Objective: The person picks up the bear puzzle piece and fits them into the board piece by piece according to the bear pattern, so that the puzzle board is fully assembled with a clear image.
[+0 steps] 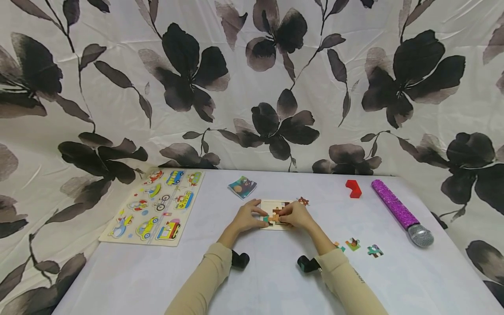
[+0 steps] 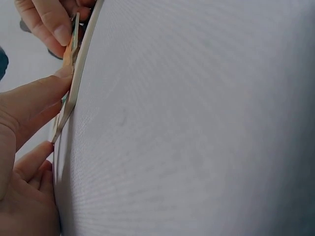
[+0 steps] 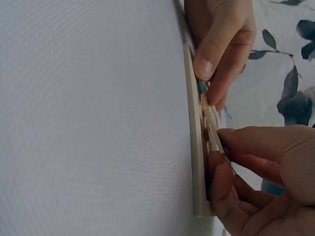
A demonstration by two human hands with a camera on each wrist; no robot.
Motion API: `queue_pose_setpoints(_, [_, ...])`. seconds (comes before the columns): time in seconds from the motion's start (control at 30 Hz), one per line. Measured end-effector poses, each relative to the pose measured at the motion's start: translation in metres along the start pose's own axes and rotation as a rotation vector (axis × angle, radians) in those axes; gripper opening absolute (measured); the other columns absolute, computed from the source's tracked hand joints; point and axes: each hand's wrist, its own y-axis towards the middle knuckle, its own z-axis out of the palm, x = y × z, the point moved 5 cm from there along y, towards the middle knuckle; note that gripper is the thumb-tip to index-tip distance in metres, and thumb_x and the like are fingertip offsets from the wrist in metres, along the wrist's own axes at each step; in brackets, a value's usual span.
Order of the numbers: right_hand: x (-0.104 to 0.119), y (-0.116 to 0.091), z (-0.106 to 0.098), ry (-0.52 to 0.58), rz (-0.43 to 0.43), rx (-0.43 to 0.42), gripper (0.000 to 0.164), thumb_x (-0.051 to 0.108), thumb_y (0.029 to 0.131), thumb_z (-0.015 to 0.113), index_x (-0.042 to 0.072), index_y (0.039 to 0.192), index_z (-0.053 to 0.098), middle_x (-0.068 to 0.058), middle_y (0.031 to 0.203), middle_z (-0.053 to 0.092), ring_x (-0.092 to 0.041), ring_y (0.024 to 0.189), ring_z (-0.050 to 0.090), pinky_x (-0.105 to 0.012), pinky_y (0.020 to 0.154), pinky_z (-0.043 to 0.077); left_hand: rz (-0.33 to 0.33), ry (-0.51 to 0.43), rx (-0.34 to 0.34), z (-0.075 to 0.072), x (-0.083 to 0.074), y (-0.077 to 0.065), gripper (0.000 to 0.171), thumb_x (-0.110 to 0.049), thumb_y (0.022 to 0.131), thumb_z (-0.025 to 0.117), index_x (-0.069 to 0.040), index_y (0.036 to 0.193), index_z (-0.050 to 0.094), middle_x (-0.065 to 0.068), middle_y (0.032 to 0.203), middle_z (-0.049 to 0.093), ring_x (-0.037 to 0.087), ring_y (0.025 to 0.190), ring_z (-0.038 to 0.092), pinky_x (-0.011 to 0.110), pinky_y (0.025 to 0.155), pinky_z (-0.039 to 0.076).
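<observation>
A small wooden jigsaw board lies on the white-covered table, partly filled with orange, brown and teal pieces. My left hand holds its left end; in the left wrist view the thumb lies on a piece and a fingertip meets the board's edge. My right hand pinches a jigsaw piece between thumb and fingers, tilted low over the board's recess. The picture on this piece is hidden by the fingers. A brown puzzle piece lies just beyond the right hand.
Loose puzzle pieces lie beside the right forearm. A vehicle puzzle board is at left, and a picture card lies behind the hands. Farther right are a red angular block and a purple glittery microphone. A floral cloth hangs behind.
</observation>
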Motion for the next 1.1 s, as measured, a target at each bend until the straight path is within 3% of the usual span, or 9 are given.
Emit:
queue_pose_setpoints(0.57, [0.01,-0.001,0.004,-0.043,-0.087,-0.036,0.008,0.004,0.078,0.072,-0.003,0.081,0.071,-0.006,0.069,0.068,-0.005,0.048,0.05,-0.019,0.045,0.043,0.01,0.016,-0.001,-0.001,0.0,0.0,0.031,-0.017,0.067,0.082,-0.005,0.094,0.075,0.017,0.141,0.045,0.036,0.138,0.028,0.058,0.11,0.02])
queue_pose_setpoints(0.73, [0.004,-0.001,0.001,-0.057,-0.057,-0.03,0.01,0.006,0.078,0.073,-0.001,0.083,0.072,-0.005,0.073,0.068,-0.007,0.053,0.05,-0.02,0.047,0.042,0.005,0.019,0.004,0.0,0.001,0.0,0.03,-0.018,0.067,0.082,-0.005,0.094,0.075,0.017,0.142,0.044,0.035,0.138,0.027,0.058,0.111,0.018])
queue_pose_setpoints(0.87, [0.001,0.0,-0.001,-0.044,-0.044,-0.027,0.01,0.007,0.078,0.074,-0.001,0.082,0.072,-0.004,0.073,0.068,-0.007,0.056,0.05,-0.02,0.048,0.041,0.003,0.018,0.0,0.0,0.001,0.0,0.029,-0.018,0.067,0.082,-0.005,0.093,0.075,0.017,0.142,0.044,0.035,0.138,0.027,0.058,0.111,0.017])
queue_pose_setpoints(1.1, [-0.001,0.0,-0.001,0.007,-0.096,-0.014,0.012,0.005,0.081,0.071,-0.005,0.087,0.072,-0.009,0.074,0.069,-0.006,0.055,0.051,-0.021,0.048,0.042,0.008,0.03,0.0,0.0,0.001,0.001,0.03,-0.018,0.067,0.082,-0.005,0.093,0.075,0.018,0.141,0.045,0.036,0.138,0.028,0.058,0.111,0.019])
